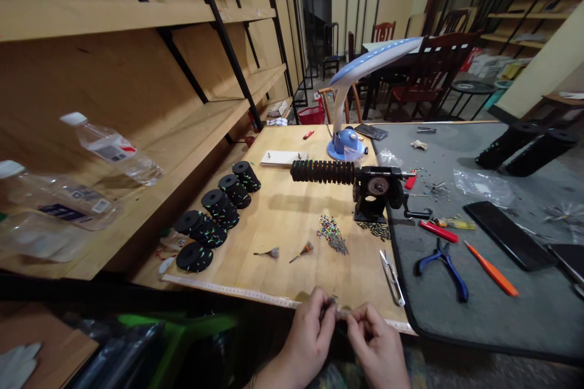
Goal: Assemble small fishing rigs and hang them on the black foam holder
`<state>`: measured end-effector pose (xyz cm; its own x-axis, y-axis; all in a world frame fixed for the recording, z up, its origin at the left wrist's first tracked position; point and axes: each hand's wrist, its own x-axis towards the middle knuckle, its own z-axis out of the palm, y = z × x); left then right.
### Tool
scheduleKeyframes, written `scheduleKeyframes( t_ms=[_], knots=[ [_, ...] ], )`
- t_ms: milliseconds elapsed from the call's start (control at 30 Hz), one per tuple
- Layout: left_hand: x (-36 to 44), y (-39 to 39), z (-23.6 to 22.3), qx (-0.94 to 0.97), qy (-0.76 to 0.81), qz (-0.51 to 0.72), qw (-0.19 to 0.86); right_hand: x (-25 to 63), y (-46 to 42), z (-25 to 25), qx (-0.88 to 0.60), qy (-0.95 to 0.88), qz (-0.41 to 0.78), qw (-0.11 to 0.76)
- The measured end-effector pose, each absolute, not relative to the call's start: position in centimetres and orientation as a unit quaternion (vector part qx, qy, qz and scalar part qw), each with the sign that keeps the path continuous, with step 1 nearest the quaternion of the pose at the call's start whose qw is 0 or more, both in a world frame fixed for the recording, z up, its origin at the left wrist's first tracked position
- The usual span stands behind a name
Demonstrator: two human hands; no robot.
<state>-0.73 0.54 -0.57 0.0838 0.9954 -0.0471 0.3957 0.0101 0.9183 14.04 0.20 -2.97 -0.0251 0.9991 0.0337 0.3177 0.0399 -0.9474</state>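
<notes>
My left hand [310,331] and my right hand [376,343] meet at the near edge of the wooden board [283,219], fingers pinched together round a tiny item between them that is too small to name. Just beyond them on the board lie a heap of small beads [332,232], two little feathered pieces [302,250] and thread snips [392,276]. A black hand-crank winder [376,193] with a ribbed black roller [323,171] stands further back.
Several black foam spools [219,211] line the board's left side. A blue desk lamp [349,134] stands behind. On the grey mat [483,310] to the right lie blue pliers [444,267], an orange tool [491,268] and a phone [508,234]. Plastic bottles [112,149] lie on the left shelf.
</notes>
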Motion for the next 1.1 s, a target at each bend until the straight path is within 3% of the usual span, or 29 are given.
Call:
scheduleKeyframes(
  t_ms=[1100],
  knots=[
    [-0.96,0.50,-0.15,0.646,0.584,0.322,0.371,13.58,-0.40,-2.58,-0.572,-0.601,0.375,0.413]
  ],
)
